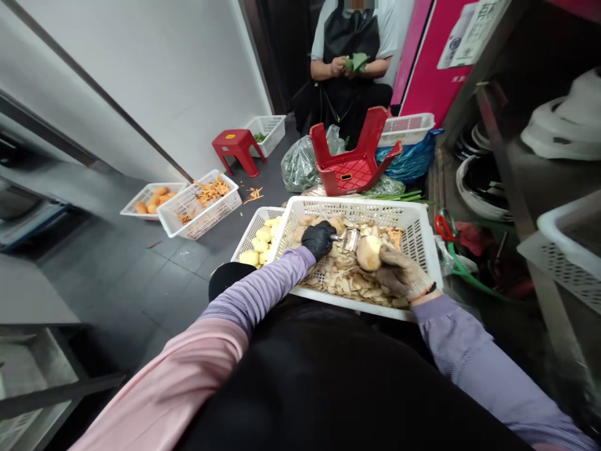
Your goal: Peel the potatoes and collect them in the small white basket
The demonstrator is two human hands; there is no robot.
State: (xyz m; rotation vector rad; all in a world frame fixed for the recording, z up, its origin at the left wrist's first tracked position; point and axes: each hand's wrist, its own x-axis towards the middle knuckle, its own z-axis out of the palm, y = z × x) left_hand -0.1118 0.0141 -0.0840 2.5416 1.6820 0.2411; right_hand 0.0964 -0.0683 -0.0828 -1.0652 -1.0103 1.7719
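Black glove on the left hand (318, 240), wrapped round the peeler (350, 240) handle, blade end pointing right at the potato (369, 253). That spud's mid-frame, right of the blade, gripped at its right side by the gloved right hand (404, 274), so that hand's nearest. Can't tell if blade and skin touch, and it's too round to call a long axis. Big white basket (357, 204) underneath has brown peelings (347, 279); one tucked left of it holds peeled potatoes (263, 235). Further off, left of centre, another basket (209, 225) has orange peelings (213, 190). Top centre, someone's holding greens (359, 62).
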